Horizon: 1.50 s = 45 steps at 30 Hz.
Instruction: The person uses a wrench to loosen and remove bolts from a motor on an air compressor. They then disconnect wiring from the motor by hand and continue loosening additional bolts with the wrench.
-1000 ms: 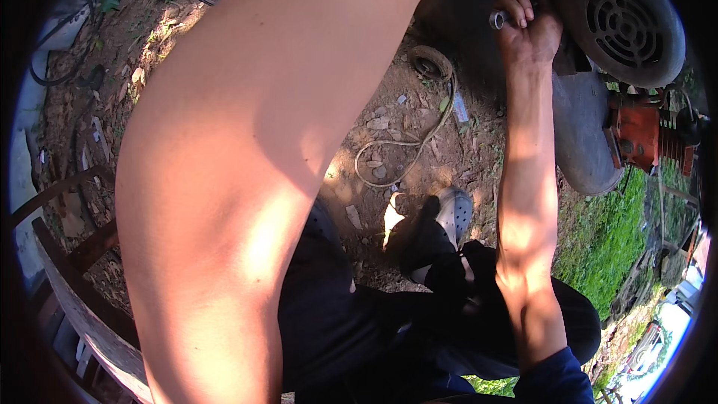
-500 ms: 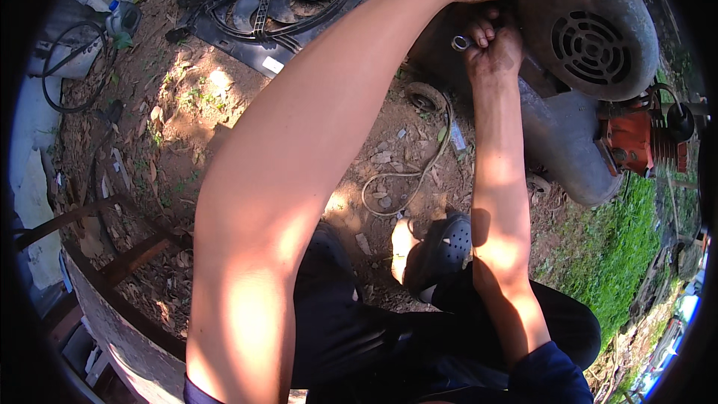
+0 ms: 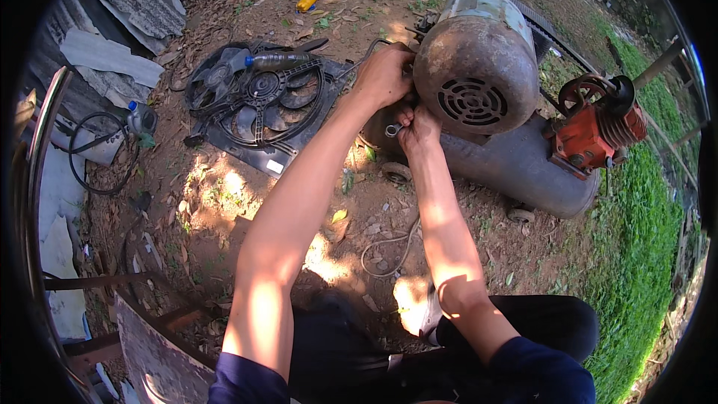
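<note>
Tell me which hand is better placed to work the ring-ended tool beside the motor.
Probably the right hand: its fingers hold the ring-ended tool. The left hand sits farther from it, by the motor, its fingertips partly hidden.

Left fisheye of head-worn pair: looks down, near above forearms, motor farther out.

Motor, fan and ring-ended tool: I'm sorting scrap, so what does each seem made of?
Motor: probably metal, dull and worn, given its brown, rust-like blotches.
Fan: likely matt black plastic, judging by its thin, moulded-looking ribs.
Ring-ended tool: probably smooth, bright steel, since it glints; the right hand hides the rest.
</note>
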Each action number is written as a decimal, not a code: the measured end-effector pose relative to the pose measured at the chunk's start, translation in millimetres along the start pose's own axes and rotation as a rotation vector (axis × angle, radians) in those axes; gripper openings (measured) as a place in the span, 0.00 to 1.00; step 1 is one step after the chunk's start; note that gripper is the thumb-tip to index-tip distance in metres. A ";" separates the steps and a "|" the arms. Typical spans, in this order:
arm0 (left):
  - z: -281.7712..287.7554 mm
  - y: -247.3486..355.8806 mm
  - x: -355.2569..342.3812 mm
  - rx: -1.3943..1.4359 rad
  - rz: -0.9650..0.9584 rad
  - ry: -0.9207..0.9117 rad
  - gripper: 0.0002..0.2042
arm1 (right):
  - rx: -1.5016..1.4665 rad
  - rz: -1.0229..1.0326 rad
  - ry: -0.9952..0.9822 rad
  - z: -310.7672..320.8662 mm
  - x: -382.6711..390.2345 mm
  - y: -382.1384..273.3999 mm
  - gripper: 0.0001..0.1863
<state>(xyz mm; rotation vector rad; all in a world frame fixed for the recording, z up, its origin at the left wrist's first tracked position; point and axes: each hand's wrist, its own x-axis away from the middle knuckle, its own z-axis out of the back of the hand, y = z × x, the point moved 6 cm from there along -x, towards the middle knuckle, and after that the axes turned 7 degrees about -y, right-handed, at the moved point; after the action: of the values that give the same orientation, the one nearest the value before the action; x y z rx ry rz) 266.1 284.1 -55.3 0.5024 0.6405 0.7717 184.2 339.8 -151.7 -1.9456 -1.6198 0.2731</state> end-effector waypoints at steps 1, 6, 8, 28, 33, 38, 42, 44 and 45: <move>4.3 3.3 1.1 -0.005 -0.003 0.053 0.14 | 0.001 0.004 0.047 -1.4 1.3 0.8 0.07; 4.2 13.7 9.2 0.080 0.041 0.169 0.16 | 0.032 -0.019 0.062 9.0 -2.0 4.0 0.05; 5.1 14.3 9.2 0.127 0.057 0.133 0.16 | 0.035 -0.026 0.057 9.0 -3.9 0.7 0.06; 4.1 -1.5 -1.9 -0.074 0.012 -0.003 0.17 | 0.032 -0.063 0.056 9.5 -10.2 6.7 0.04; 2.5 3.7 1.6 0.146 0.004 0.071 0.19 | 0.041 -0.037 0.113 7.4 -5.9 2.3 0.04; 0.5 -13.6 0.6 0.210 0.021 -0.118 0.18 | 0.124 -0.033 0.059 -2.8 3.0 0.4 0.05; 3.9 1.3 -1.9 0.039 0.041 -0.030 0.18 | 0.169 -0.032 0.024 -2.1 3.0 -2.3 0.06; 5.5 1.6 -1.4 -0.008 0.073 0.013 0.18 | 0.169 -0.032 0.024 -1.7 2.6 -1.0 0.06; 5.5 2.7 -0.6 -0.003 0.083 0.015 0.18 | 0.169 -0.029 0.034 -1.9 3.8 -1.5 0.06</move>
<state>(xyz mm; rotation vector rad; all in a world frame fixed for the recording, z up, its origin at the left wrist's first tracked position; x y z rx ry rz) 268.2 284.4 -49.5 0.5229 0.6353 0.8553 184.8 342.9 -148.5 -1.7884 -1.5498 0.3515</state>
